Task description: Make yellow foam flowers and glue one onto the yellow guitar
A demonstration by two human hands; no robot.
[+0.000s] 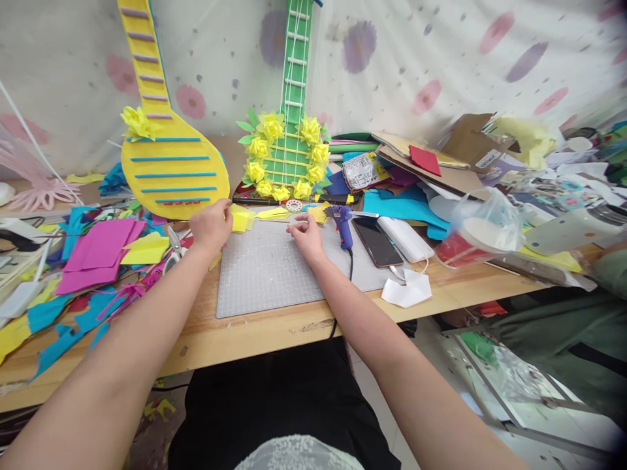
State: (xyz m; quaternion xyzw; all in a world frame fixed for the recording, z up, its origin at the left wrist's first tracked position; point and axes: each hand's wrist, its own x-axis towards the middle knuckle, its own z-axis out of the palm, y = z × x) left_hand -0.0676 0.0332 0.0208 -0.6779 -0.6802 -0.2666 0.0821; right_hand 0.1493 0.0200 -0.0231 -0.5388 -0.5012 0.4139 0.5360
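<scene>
My left hand (pixel 212 228) is closed in a pinch at the lower right edge of a yellow paper lute shape (pixel 171 166) with blue strips. Whatever it pinches, if anything, is hidden; yellow paper squares (pixel 241 219) lie right beside it. My right hand (pixel 307 236) hovers over the grey cutting mat (pixel 267 281), fingers loosely curved and apart, nothing visible in them. Just right of it stands a blue glue gun (pixel 341 227). Behind the mat leans a green instrument shape (pixel 294 98) ringed with yellow paper flowers (pixel 257 147). A small white-rimmed disc (pixel 294 205) lies between the hands.
Scissors (pixel 174 248), magenta paper (pixel 98 254) and blue scraps cover the left side. To the right are a phone (pixel 376 241), a white power bank (pixel 405 239), crumpled white paper (pixel 406 289) and a bagged cup (pixel 477 238). A person's green sleeve (pixel 612 271) shows far right.
</scene>
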